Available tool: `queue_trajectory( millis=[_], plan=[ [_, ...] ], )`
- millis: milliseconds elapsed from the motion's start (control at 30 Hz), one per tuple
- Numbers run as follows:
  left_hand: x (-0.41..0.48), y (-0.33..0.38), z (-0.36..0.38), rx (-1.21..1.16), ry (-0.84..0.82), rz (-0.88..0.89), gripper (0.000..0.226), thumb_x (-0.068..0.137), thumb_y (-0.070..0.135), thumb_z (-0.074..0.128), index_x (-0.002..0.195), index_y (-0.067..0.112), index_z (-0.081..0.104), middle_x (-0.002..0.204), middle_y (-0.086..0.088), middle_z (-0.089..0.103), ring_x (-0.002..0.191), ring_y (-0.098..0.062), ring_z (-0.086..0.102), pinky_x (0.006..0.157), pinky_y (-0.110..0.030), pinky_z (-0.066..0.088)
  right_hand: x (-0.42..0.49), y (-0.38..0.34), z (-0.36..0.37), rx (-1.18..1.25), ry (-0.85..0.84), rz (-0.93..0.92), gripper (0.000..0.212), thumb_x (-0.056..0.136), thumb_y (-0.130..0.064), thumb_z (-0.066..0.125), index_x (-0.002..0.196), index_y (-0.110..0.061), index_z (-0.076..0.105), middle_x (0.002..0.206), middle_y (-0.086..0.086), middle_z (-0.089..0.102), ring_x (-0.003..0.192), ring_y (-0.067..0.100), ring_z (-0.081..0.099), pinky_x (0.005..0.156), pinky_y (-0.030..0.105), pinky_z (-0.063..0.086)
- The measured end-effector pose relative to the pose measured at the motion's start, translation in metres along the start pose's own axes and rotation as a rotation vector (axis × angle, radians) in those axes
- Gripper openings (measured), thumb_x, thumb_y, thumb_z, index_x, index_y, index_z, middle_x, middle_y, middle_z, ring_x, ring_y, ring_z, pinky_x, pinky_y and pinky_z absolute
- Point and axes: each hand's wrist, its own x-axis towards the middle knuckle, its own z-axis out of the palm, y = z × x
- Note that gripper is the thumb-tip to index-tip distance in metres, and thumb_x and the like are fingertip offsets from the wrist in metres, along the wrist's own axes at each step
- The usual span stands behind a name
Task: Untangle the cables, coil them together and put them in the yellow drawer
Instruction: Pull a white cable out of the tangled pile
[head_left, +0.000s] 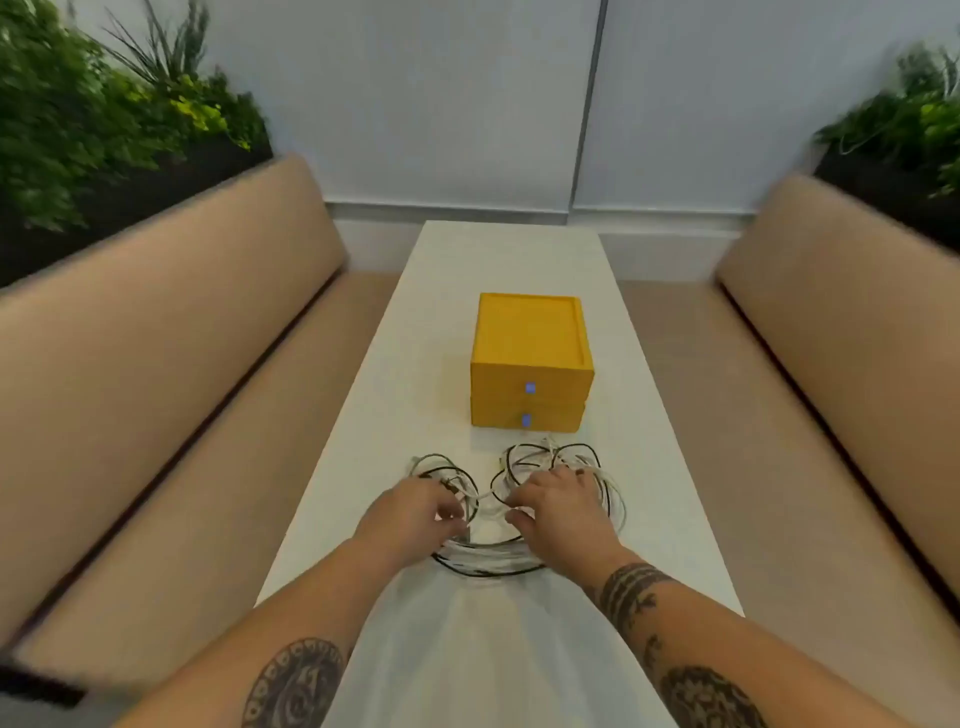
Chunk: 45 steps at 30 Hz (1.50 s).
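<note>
The cables (488, 564), a mix of black and white strands, lie in a loose tangle on the near half of the white table (649, 467). The tangle's long axis runs across the table's width, with one clump of loops to the left, a larger one to the right and a curved bundle joining them on the near side. Just beyond them stands the yellow drawer unit (530, 364), its two stacked drawers closed and their fronts facing the person. Both forearms reach forward from the bottom edge, palms down. The left hand (415, 512) sits on the left clump with fingers curled, pinching strands at its inner side. The right hand (558, 506) covers the right clump, fingers bent over the loops and thumb and forefinger closing on a white strand. Motion blur softens the fingertips, so the exact grip is hard to make out, and the hands hide the strands beneath them. Tan benches (156, 364) flank the table.
</note>
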Motion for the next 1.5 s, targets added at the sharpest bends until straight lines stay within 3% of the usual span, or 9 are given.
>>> queue_trajectory(
  millis=[133, 333, 433, 633, 867, 1000, 1167, 1333, 1500],
  plan=[
    [-0.012, -0.021, 0.033, 0.087, -0.006, 0.085, 0.020, 0.083, 0.045, 0.068, 0.100, 0.037, 0.077, 0.097, 0.012, 0.071, 0.097, -0.014, 0.061, 0.077, -0.031, 0.049, -0.020, -0.008, 0.036, -0.060, -0.222, 0.123, 0.028, 0.095, -0.043, 0.050, 0.112, -0.033, 0.069, 0.112, -0.008, 0.065, 0.113, 0.022, 0.053, 0.089, 0.039, 0.034],
    [-0.025, -0.042, 0.066, -0.073, 0.229, 0.152, 0.005, 0.080, 0.029, 0.077, 0.085, 0.028, 0.078, 0.090, 0.016, 0.071, 0.090, -0.014, 0.058, 0.081, -0.030, 0.048, -0.045, -0.017, 0.074, 0.032, -0.105, 0.262, 0.014, 0.087, -0.034, 0.061, 0.087, -0.027, 0.073, 0.102, -0.015, 0.067, 0.095, 0.018, 0.062, 0.071, 0.031, 0.047],
    [-0.026, -0.040, 0.068, -0.041, 0.247, 0.161, 0.002, 0.083, 0.029, 0.072, 0.083, 0.029, 0.074, 0.091, 0.018, 0.069, 0.091, -0.014, 0.058, 0.077, -0.035, 0.047, -0.050, -0.025, 0.081, -0.015, -0.047, 0.304, 0.006, 0.081, -0.023, 0.067, 0.076, -0.027, 0.068, 0.094, -0.013, 0.066, 0.079, 0.020, 0.063, 0.062, 0.030, 0.037],
    [-0.020, -0.032, 0.065, -0.011, 0.172, 0.066, 0.004, 0.088, 0.025, 0.066, 0.086, 0.028, 0.067, 0.098, 0.014, 0.064, 0.101, -0.017, 0.054, 0.076, -0.033, 0.033, -0.046, -0.030, 0.075, 0.024, -0.115, 0.341, 0.007, 0.090, -0.023, 0.058, 0.096, -0.025, 0.061, 0.107, -0.009, 0.059, 0.100, 0.022, 0.054, 0.077, 0.038, 0.034],
    [-0.004, -0.023, 0.029, -0.110, 0.125, 0.060, 0.015, 0.094, 0.036, 0.059, 0.101, 0.030, 0.071, 0.108, 0.013, 0.068, 0.109, -0.017, 0.056, 0.088, -0.034, 0.041, -0.009, -0.024, 0.030, 0.264, -0.153, 0.420, 0.011, 0.096, -0.024, 0.051, 0.095, -0.029, 0.061, 0.098, -0.010, 0.063, 0.100, 0.017, 0.056, 0.096, 0.041, 0.029],
    [0.004, -0.006, 0.002, -0.292, 0.132, 0.068, 0.029, 0.093, 0.052, 0.050, 0.107, 0.038, 0.072, 0.104, 0.022, 0.070, 0.104, -0.003, 0.059, 0.093, -0.038, 0.046, 0.023, -0.028, -0.013, 0.359, -0.097, 0.376, 0.007, 0.097, -0.029, 0.054, 0.094, -0.030, 0.061, 0.089, -0.008, 0.070, 0.087, 0.018, 0.063, 0.089, 0.035, 0.041],
    [0.018, 0.036, -0.060, -0.684, 0.200, 0.030, 0.018, 0.097, 0.038, 0.060, 0.106, 0.032, 0.075, 0.087, 0.015, 0.075, 0.082, 0.002, 0.066, 0.069, -0.016, 0.048, 0.062, -0.043, -0.083, 0.559, 0.028, 0.280, 0.011, 0.098, -0.020, 0.055, 0.089, -0.023, 0.061, 0.085, -0.004, 0.067, 0.074, 0.015, 0.059, 0.068, 0.034, 0.048],
    [0.031, 0.070, -0.122, -1.082, 0.157, 0.023, 0.025, 0.100, 0.037, 0.054, 0.121, 0.033, 0.067, 0.108, 0.008, 0.075, 0.101, -0.010, 0.069, 0.089, -0.037, 0.054, 0.099, -0.054, -0.152, 0.685, 0.197, 0.230, 0.009, 0.096, -0.019, 0.060, 0.089, -0.020, 0.067, 0.082, -0.007, 0.070, 0.078, 0.013, 0.064, 0.070, 0.030, 0.052],
    [0.042, 0.097, -0.149, -1.195, -0.033, 0.096, 0.038, 0.105, 0.046, 0.036, 0.142, 0.042, 0.043, 0.126, 0.015, 0.066, 0.120, -0.007, 0.059, 0.099, -0.038, 0.046, 0.128, -0.074, -0.210, 0.895, 0.302, 0.171, 0.014, 0.092, -0.015, 0.063, 0.081, -0.022, 0.067, 0.076, -0.003, 0.073, 0.071, 0.014, 0.069, 0.072, 0.045, 0.059]
  ],
)
